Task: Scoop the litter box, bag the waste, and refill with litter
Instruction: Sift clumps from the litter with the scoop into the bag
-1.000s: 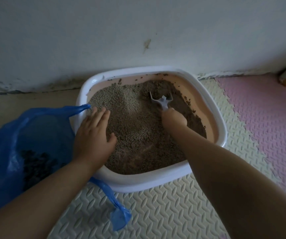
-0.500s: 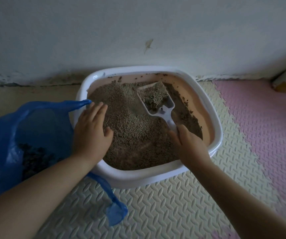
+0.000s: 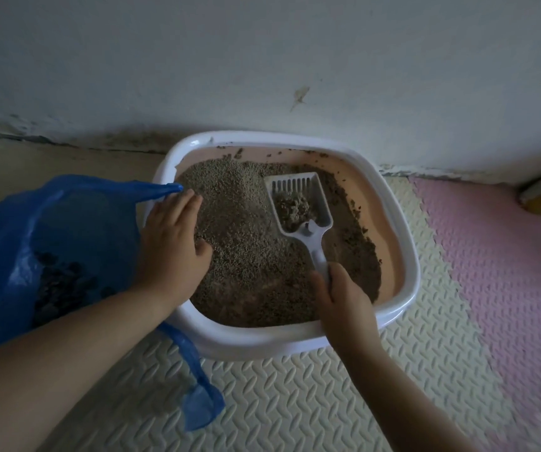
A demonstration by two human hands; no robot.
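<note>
The litter box (image 3: 406,243) stands on the floor against the wall (image 3: 262,60), its white rim around a pink inside. The litter (image 3: 249,256) is heaped high toward 10 o'clock and lies lower and darker toward 3 o'clock. The slotted white scoop (image 3: 301,203) is above the litter at about 1 o'clock, with a clump (image 3: 293,208) in its bowl and its handle running down to 5 o'clock. There my right hand (image 3: 344,298) has its fingers curled round the handle. My left hand (image 3: 171,246) lies flat at 9 o'clock, fingers stretched over the rim and litter, gripping nothing. Just beside it, outside the box at 9 o'clock, the blue bag (image 3: 34,239) is open with dark waste (image 3: 63,282) inside. A cream foam mat (image 3: 295,402) lies under the box and a pink mat (image 3: 507,272) at 3 o'clock
</note>
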